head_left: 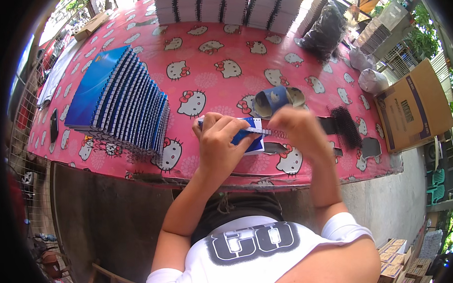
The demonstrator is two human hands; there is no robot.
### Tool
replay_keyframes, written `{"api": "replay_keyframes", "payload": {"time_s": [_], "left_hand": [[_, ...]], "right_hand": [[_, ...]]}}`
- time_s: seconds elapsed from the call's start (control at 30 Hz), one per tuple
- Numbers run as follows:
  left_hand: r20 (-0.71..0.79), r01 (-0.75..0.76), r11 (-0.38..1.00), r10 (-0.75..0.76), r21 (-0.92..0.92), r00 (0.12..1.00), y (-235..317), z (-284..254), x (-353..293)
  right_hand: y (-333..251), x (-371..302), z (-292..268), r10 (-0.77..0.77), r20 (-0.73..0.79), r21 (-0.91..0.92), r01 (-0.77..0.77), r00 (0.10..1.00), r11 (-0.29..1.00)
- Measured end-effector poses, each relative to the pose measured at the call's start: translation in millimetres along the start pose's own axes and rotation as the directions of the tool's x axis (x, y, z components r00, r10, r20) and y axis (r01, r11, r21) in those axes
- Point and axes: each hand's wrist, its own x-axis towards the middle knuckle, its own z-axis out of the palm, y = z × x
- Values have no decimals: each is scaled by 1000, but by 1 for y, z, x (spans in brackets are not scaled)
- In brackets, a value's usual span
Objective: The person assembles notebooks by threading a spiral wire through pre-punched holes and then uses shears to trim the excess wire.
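Note:
My left hand point(220, 140) is wrapped over a small notebook point(255, 140) with a blue cover and white pages, pressing it near the table's front edge. A thin wire spiral coil point(278, 134) runs along the notebook's edge and sticks out to its right. Beside the coil's free end is my right hand point(300, 131), smeared by motion, so whether its fingers grip the coil does not show. To the left stands a tall stack of blue spiral notebooks point(130, 102). Loose dark spiral coils point(345, 127) lie in a bunch right of my right hand.
The table point(202, 165) has a pink cat-print cover with torn dark patches. Behind my hands sits a blue-trimmed round container point(272, 101). Stacks of notebooks point(227, 9) line the far edge beside a black plastic bag point(325, 33). A cardboard box point(414, 107) stands right; a phone point(54, 125) lies left.

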Motion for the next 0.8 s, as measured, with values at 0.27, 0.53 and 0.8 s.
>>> {"api": "replay_keyframes", "payload": {"time_s": [0.27, 0.53, 0.8], "left_hand": [[-12, -18, 998, 17, -53, 1000, 6, 15, 7], [-32, -36, 999, 36, -11, 999, 7, 11, 8], [13, -20, 999, 21, -37, 1000, 4, 6, 6]], "right_hand": [[145, 3, -30, -35, -56, -488, 3, 998, 873], [79, 8, -33, -214, -74, 737, 198, 974, 646], [54, 27, -34, 38, 63, 98, -44, 997, 994]]}}
